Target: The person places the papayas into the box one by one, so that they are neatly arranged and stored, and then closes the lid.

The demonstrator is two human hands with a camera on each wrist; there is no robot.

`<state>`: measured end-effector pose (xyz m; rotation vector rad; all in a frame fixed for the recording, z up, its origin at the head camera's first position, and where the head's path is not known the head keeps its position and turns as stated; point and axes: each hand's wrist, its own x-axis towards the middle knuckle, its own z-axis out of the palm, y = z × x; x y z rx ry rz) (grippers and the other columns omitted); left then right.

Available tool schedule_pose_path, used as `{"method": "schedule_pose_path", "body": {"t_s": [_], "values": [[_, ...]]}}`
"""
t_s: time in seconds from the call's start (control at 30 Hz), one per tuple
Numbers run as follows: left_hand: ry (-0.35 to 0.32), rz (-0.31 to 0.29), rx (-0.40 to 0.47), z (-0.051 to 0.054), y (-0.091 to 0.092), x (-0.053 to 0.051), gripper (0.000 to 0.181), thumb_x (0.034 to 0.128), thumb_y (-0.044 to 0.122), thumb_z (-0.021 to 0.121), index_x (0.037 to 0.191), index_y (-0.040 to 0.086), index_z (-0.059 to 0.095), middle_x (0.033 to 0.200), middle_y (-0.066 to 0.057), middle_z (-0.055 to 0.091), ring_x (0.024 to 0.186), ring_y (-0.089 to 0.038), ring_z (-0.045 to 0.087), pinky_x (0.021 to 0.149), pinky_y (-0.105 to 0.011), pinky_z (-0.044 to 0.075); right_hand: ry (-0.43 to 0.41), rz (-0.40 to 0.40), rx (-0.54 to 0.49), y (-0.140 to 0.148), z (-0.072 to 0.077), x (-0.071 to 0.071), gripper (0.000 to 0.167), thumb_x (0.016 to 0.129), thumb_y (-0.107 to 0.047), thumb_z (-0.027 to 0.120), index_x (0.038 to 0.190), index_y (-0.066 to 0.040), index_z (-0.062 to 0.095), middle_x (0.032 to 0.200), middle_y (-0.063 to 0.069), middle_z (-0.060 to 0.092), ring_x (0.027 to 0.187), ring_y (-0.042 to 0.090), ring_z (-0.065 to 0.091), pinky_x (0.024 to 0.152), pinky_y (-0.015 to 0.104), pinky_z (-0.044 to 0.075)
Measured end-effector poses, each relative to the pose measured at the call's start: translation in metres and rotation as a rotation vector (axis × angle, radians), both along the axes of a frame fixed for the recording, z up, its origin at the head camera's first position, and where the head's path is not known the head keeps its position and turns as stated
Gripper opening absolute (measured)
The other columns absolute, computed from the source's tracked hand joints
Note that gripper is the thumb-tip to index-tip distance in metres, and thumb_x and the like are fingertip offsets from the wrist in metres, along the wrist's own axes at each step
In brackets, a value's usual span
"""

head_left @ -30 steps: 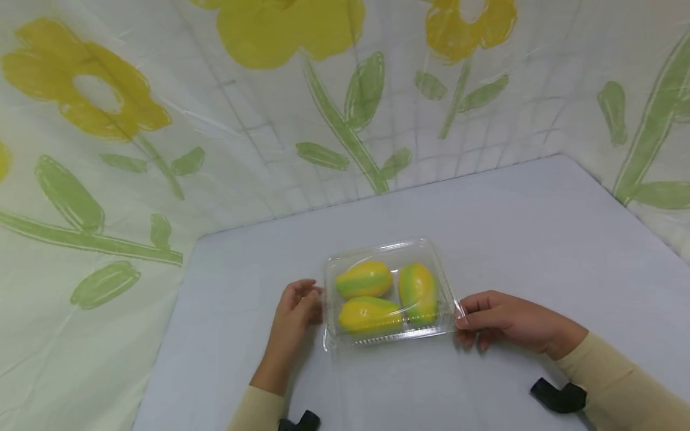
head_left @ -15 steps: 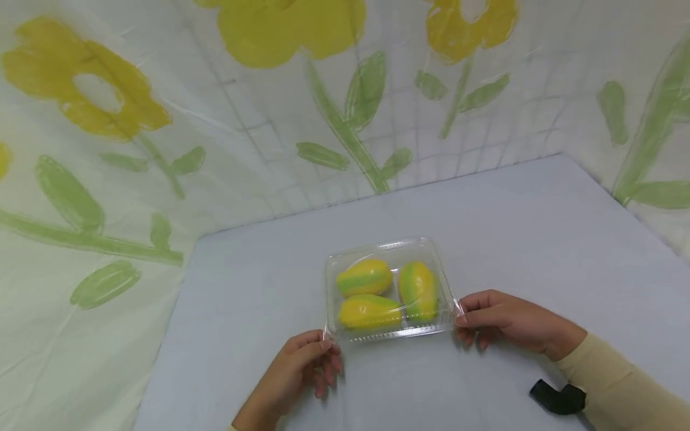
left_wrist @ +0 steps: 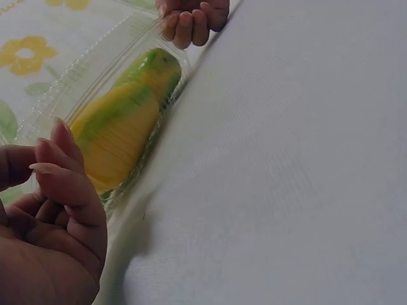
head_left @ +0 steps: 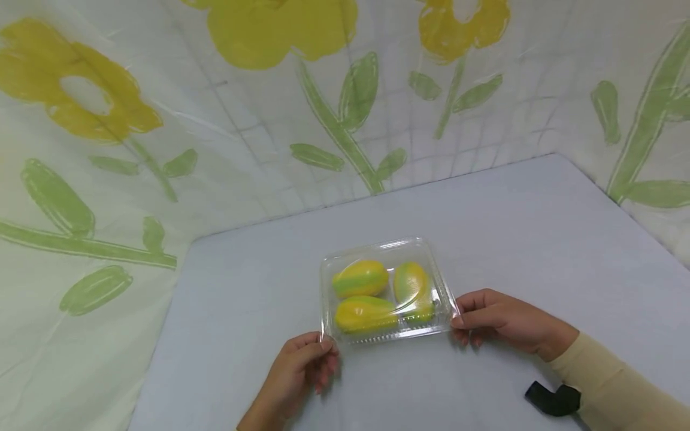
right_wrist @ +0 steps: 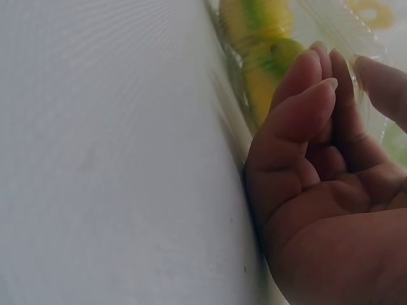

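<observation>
A clear plastic clamshell box (head_left: pixel 384 250) with its lid down lies on the table, holding three yellow fruits with green streaks, which look like papayas. One papaya (head_left: pixel 360 278) is at the back left, another papaya (head_left: pixel 365 315) at the front, and a third papaya (head_left: pixel 411 284) stands lengthwise at the right. My left hand (head_left: pixel 295 372) pinches the box's near left corner between thumb and fingers. At the near right corner, my right hand (head_left: pixel 509 323) pinches the rim. In the right wrist view, the fingers (right_wrist: pixel 299 121) partly hide the fruit.
A pale grey-white tabletop (head_left: pixel 259 281) extends around the box. Behind it and at both sides hangs a white curtain (head_left: pixel 237 179) printed with yellow flowers and green leaves. A black strap piece (head_left: pixel 553 399) sits by the right sleeve (head_left: pixel 609 371).
My left hand has come from the box's left side toward me to its near left corner and taken hold there. My right hand keeps its grip, and the head view has shifted slightly.
</observation>
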<state>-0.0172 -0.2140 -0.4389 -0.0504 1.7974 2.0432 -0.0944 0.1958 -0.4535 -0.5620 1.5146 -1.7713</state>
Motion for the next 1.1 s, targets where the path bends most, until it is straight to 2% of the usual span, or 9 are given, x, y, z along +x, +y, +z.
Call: {"method": "schedule_pose_path", "body": {"t_s": [0.37,0.63,0.87,1.0,1.1], "values": [[0.001,-0.013,0.115,-0.0051,0.0015,0.0037,0.022,0.1056,0.007,0.058,0.093,0.007,0.076,0.076,-0.002,0.069,0.055,-0.007,0.058,0.047,-0.022,0.048,-0.023,0.004,-0.046,0.0015,-0.0032,-0.0006,0.021,0.108,-0.003,0.059,0.108,0.017,0.065,0.092,0.005,0.072,0.083,0.015,0.067,0.073,0.032,0.058],[-0.012,0.035,0.098,-0.0059,0.0033,0.0067,0.021,0.1043,0.007,0.060,0.091,0.006,0.076,0.072,-0.001,0.067,0.054,-0.007,0.056,0.047,-0.023,0.048,-0.064,0.023,-0.061,0.0024,-0.0054,-0.0024,0.017,0.109,-0.003,0.058,0.110,0.007,0.070,0.094,0.004,0.071,0.084,0.016,0.066,0.076,0.033,0.058],[-0.028,0.021,0.117,-0.0079,0.0027,0.0065,0.023,0.1058,0.008,0.059,0.092,0.008,0.077,0.074,-0.001,0.068,0.061,-0.010,0.064,0.055,-0.026,0.056,-0.084,0.033,-0.066,0.0009,-0.0067,-0.0043,0.016,0.111,-0.005,0.056,0.109,0.003,0.069,0.095,0.006,0.070,0.084,0.017,0.066,0.076,0.033,0.058],[-0.061,0.002,0.097,-0.0061,0.0027,0.0060,0.022,0.1076,0.011,0.058,0.095,0.007,0.077,0.081,-0.003,0.070,0.068,-0.012,0.064,0.063,-0.027,0.057,-0.074,0.024,-0.017,0.0010,-0.0054,-0.0045,0.020,0.112,-0.009,0.056,0.108,0.007,0.067,0.098,0.010,0.071,0.086,0.019,0.066,0.075,0.034,0.058],[-0.071,0.014,0.037,-0.0031,0.0023,0.0052,0.023,0.1091,0.015,0.060,0.097,0.004,0.075,0.084,-0.005,0.070,0.070,-0.014,0.062,0.065,-0.029,0.056,-0.042,0.005,0.052,0.0040,-0.0019,-0.0045,0.027,0.113,-0.013,0.056,0.112,0.012,0.066,0.102,0.016,0.071,0.088,0.023,0.068,0.075,0.036,0.059]]}}
